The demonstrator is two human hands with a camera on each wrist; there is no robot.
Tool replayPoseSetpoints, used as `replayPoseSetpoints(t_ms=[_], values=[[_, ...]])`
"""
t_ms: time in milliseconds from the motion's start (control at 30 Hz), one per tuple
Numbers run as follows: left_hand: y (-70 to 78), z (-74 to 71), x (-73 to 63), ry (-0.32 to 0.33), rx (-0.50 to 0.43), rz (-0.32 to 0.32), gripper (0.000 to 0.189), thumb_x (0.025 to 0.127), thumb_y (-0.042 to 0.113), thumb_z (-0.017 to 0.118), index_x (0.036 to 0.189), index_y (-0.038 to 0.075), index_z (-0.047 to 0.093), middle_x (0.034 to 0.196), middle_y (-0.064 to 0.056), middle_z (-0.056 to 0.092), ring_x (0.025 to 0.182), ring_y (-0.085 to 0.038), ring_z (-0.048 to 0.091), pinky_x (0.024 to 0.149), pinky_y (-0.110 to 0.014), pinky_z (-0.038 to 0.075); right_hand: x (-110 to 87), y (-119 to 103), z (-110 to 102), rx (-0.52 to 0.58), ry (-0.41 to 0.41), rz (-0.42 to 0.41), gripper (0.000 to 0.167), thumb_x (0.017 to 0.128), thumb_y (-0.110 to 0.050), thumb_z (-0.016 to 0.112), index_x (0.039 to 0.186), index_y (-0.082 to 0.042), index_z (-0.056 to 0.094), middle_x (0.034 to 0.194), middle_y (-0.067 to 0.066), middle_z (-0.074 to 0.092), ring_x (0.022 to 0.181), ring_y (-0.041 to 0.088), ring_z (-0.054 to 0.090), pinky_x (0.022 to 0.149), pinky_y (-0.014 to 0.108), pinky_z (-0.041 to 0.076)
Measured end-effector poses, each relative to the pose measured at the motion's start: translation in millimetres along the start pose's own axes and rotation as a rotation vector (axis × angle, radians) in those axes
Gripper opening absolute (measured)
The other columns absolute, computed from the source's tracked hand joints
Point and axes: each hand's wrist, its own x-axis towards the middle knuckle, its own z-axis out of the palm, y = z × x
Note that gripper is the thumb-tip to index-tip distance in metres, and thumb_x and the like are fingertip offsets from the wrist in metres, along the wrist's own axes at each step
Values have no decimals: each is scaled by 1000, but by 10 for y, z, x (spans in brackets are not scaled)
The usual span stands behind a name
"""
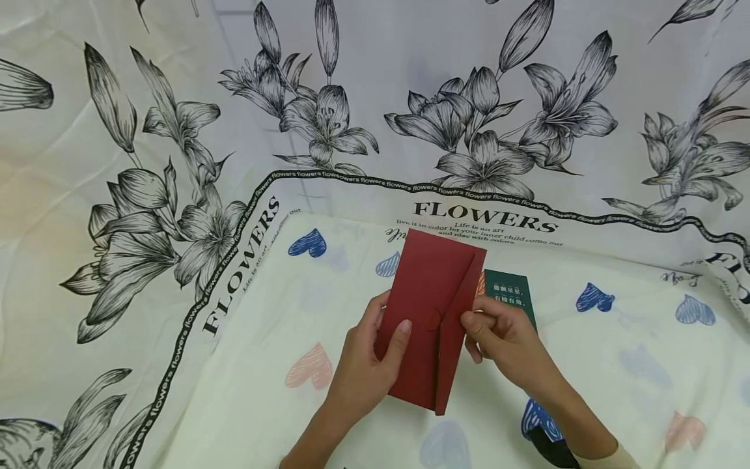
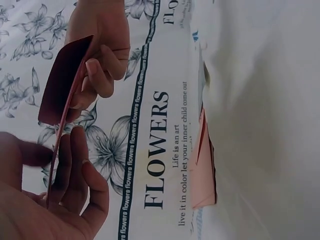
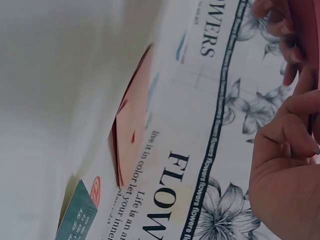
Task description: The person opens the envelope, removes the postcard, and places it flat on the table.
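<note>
A dark red paper envelope [image 1: 418,293], tall and slightly tilted, has a long flap folded along its right side, with a curved slot line near the middle. My left hand [image 1: 375,361] holds its lower left side, thumb across the front and fingers behind. At the right edge, my right hand [image 1: 506,332] pinches the paper by the flap. The left wrist view shows the envelope [image 2: 62,85] nearly edge-on between both hands. Only part of it appears beside my right hand [image 3: 287,135] in the right wrist view.
A dark green card [image 1: 510,290] with white characters lies on the cloth behind my right hand. Another, pinkish-red folded paper piece [image 3: 132,125] rests near it, mostly hidden in the head view. The white cloth [image 1: 252,391] carries hearts, flowers and lettering.
</note>
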Motion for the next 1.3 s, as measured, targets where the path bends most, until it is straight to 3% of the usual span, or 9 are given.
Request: replayPoseSetpoints(t_ms=[233,500,600,867,1033,1167,1300], values=[[-4,29,1,33,162,42,72,99,44,75,159,34,37,127,15,67,106,-8,70,85,-35,61,-21,0,66,-17,44,-12,15,110,-3,54,118,-7,66,77,7,71,57,25,55,51,37,46],[-27,58,-10,125,412,72,83,97,57,70,166,34,30,132,11,66,103,-6,68,81,-33,60,-68,-51,133,-34,76,-10,12,109,-3,56,112,-10,66,68,6,65,54,25,55,50,37,45],[-24,61,-9,150,463,95,83,99,58,68,167,32,29,134,8,67,101,-6,68,79,-31,60,-77,-61,135,-37,81,-19,12,109,-2,56,112,-10,65,67,6,64,55,25,55,50,37,45],[-19,45,-18,124,412,110,77,102,56,65,167,34,28,136,12,66,104,-5,68,81,-31,60,-89,-36,137,-26,86,-16,15,109,-2,56,117,-9,66,70,6,67,55,24,56,49,37,46],[-5,50,-24,117,390,103,75,101,54,66,165,33,33,128,13,68,102,-5,69,79,-31,60,-79,-10,171,-49,97,-44,13,108,-1,56,116,-8,66,65,4,63,53,23,53,47,36,43],[-8,51,-34,115,350,58,65,98,52,73,152,27,47,115,14,71,95,-4,71,76,-30,61,-76,-11,264,-132,163,-38,13,107,-8,62,119,-11,67,66,0,62,52,19,52,45,32,41],[-20,28,-40,100,243,-27,54,93,42,81,134,23,51,108,14,72,92,-5,71,76,-30,61,-83,-13,364,-210,207,-19,19,106,-16,67,125,-17,68,70,-3,64,51,16,51,46,30,42]])
